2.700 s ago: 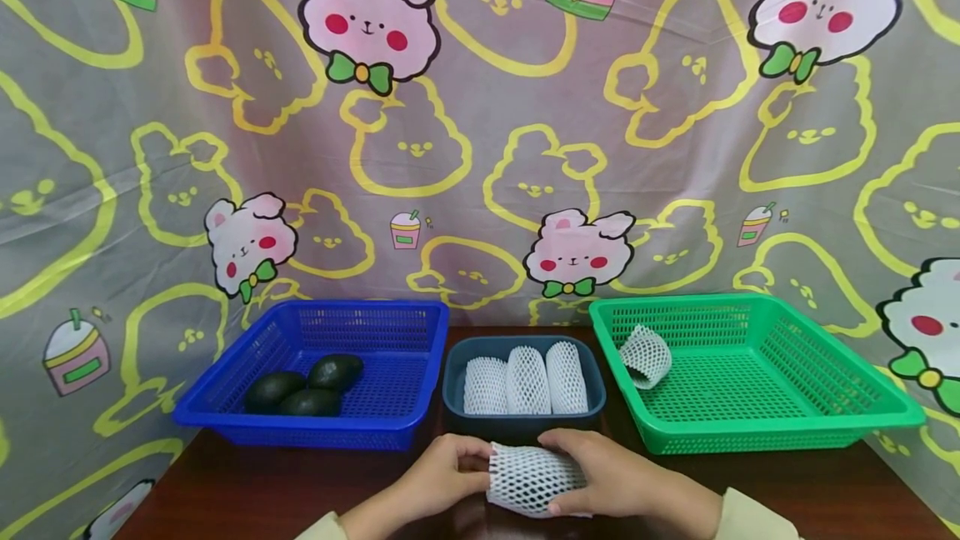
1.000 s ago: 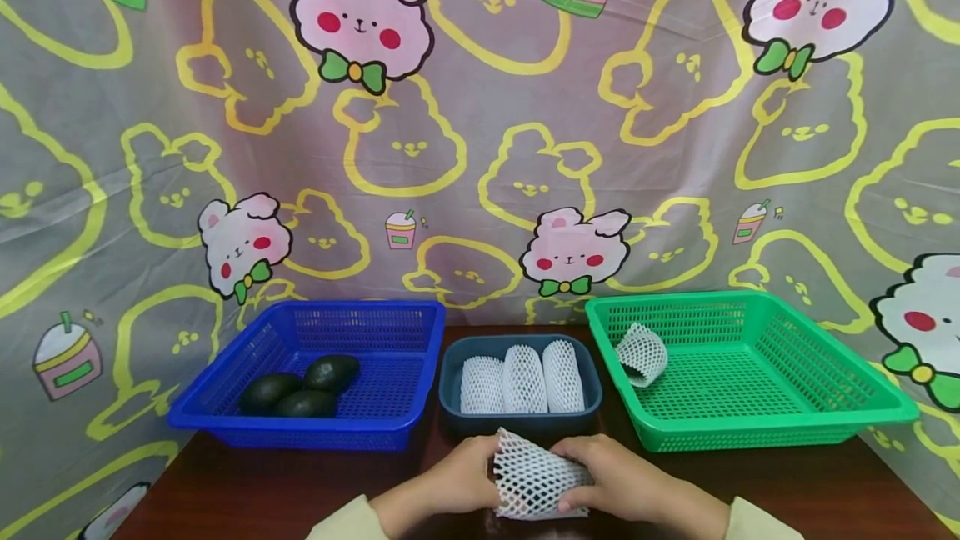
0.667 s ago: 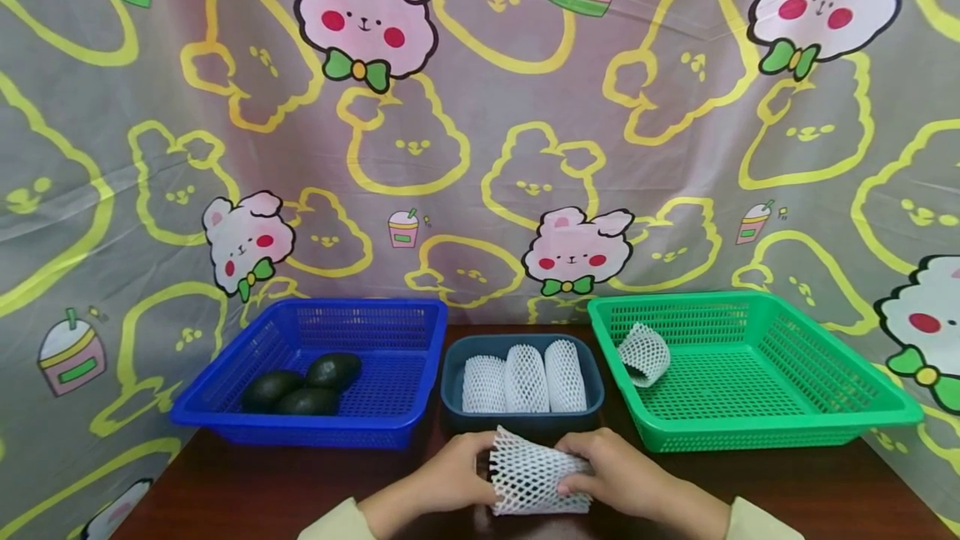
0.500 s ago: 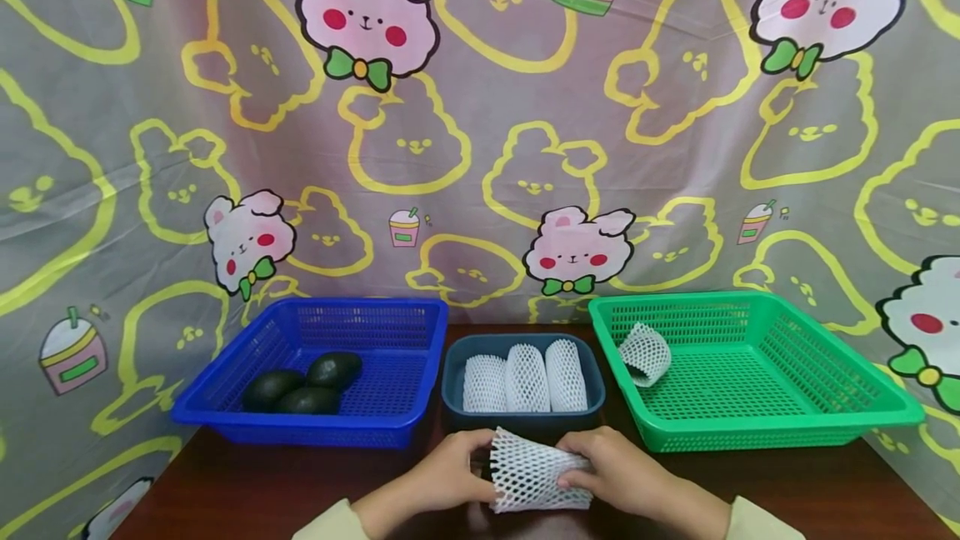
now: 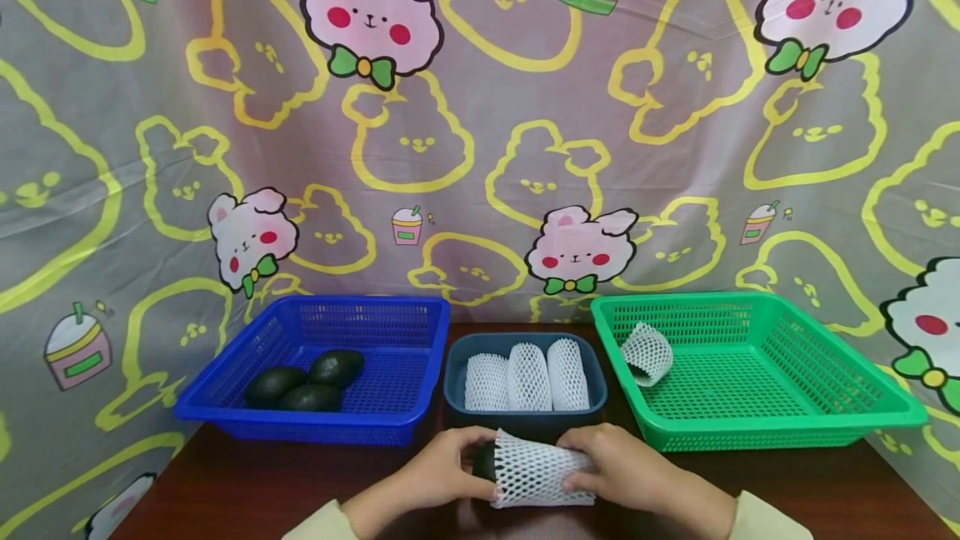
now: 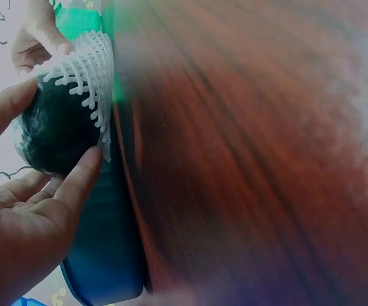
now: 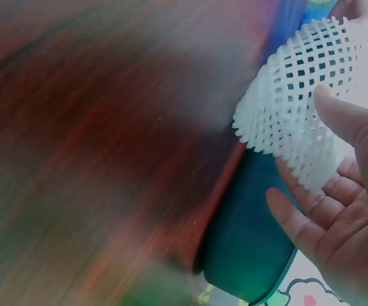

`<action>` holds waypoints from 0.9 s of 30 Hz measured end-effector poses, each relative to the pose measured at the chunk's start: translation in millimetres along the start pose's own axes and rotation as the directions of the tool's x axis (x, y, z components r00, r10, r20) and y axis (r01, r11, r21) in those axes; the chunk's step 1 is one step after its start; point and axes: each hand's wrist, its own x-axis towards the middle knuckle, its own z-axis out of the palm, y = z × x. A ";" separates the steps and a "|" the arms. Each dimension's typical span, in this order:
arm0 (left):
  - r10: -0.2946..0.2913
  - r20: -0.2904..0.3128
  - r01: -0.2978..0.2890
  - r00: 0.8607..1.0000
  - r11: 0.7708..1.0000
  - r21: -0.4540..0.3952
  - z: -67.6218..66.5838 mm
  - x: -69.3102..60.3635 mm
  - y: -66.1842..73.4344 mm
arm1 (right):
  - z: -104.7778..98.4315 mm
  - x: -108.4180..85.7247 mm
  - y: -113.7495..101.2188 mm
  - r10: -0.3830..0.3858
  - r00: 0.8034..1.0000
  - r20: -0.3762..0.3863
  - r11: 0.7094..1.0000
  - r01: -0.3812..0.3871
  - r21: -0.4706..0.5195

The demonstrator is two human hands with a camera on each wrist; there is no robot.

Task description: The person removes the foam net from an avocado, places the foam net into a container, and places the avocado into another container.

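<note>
Near the front of the table, a white foam net sleeve [image 5: 542,473] lies sideways between both hands. A dark green avocado [image 6: 59,131] sticks out of its left end, with the rest inside the netting. My left hand [image 5: 435,475] grips the avocado's bare end between thumb and fingers, close to the sleeve's flared edge. My right hand [image 5: 632,470] holds the sleeve's other end, thumb on the near side and fingers beneath, as the right wrist view shows. That end of the netting [image 7: 314,83] looks flattened, its mesh bunched near the thumb.
A blue basket [image 5: 300,419] at left holds 3 avocados [image 5: 337,368]. In the middle, a dark blue-grey tub [image 5: 525,419] contains 3 rolled foam sleeves [image 5: 528,377]. A green basket [image 5: 772,423] at right has one netted piece [image 5: 647,354] inside. Patterned cloth [image 5: 480,107] hangs behind.
The sleeve's left end has flared and risen since the oldest frame. My left hand has shifted slightly left lately, and the avocado's dark end now shows beside the netting.
</note>
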 end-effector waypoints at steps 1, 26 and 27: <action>0.001 0.002 -0.001 1.000 1.000 -0.004 -0.1 -0.1 -0.2 | -0.1 0.6 -0.6 0.000 1.000 0.004 1.000 0.000 -0.009; 0.000 0.013 0.001 1.000 1.000 -0.029 -2.9 -4.9 3.0 | 6.5 21.7 -19.1 0.005 0.999 0.043 0.994 0.000 -0.109; 0.000 0.013 0.001 1.000 0.999 -0.034 -3.3 -5.5 2.2 | 5.9 21.5 -19.2 0.003 0.999 0.039 0.993 0.002 -0.114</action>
